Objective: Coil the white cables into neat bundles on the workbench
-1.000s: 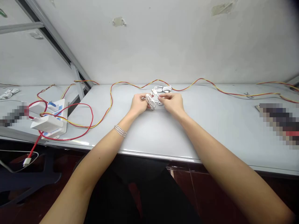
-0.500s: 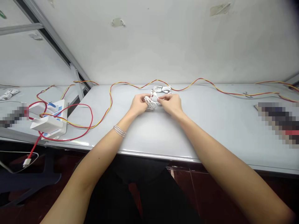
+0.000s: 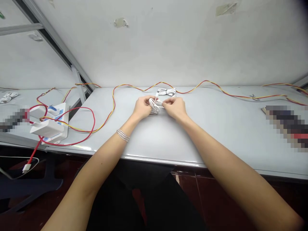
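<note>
My left hand (image 3: 143, 107) is closed around one side of a looped white cable (image 3: 154, 106), held just above the grey table (image 3: 154, 138). Opposite it, my right hand (image 3: 175, 106) pinches a part of the same cable near a white connector end; its fingertips partly hide the spot. Behind both hands a second white cable (image 3: 166, 92) lies on the table, coiled and bound in the middle with a dark tie.
Red and yellow twisted wires (image 3: 114, 99) run along the wall side. At the left stands a power strip (image 3: 56, 128) with white adapters (image 3: 47, 126) plugged in. Another white cable bundle (image 3: 9, 97) lies far left. A blurred-out object (image 3: 287, 123) sits at the right.
My right hand has shifted very slightly left and turned the connector end it pinches. The left hand keeps its hold on the loops, almost unmoved.
</note>
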`<state>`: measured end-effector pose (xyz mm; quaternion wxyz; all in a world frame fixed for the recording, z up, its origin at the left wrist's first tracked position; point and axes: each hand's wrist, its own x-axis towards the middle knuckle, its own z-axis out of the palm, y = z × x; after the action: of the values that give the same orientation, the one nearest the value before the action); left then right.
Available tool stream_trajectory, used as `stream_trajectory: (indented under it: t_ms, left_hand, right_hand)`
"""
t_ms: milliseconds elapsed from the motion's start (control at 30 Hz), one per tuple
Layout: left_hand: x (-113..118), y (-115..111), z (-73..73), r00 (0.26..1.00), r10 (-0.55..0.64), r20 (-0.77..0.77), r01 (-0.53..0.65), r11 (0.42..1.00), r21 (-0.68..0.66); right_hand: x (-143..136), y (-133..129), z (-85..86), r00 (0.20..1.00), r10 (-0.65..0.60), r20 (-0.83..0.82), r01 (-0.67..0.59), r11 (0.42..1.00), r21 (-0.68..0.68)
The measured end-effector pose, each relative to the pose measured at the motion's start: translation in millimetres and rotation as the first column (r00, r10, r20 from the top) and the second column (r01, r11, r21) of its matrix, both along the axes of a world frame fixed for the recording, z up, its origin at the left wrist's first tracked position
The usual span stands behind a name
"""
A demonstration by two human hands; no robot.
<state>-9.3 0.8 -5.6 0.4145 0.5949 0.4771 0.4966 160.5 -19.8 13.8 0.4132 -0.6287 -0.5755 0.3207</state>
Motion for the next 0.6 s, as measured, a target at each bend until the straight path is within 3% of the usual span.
stream_trajectory:
  t_ms: [267, 600]
  left_hand:
    - [-0.5, -2.0, 3.5, 0.995, -0.053, -0.079, 0.067, 0.979, 0.192]
    - [-0.3, -10.5, 12.5, 0.977, -0.051, -0.209, 0.072, 0.993, 0.094]
  right_hand:
    - [0.7, 1.5, -1.9, 1.000, 0.004, 0.012, -0.004, 1.000, 0.020]
    - [0.8, -0.5, -1.3, 1.000, 0.006, 0.001, -0.006, 0.999, 0.042]
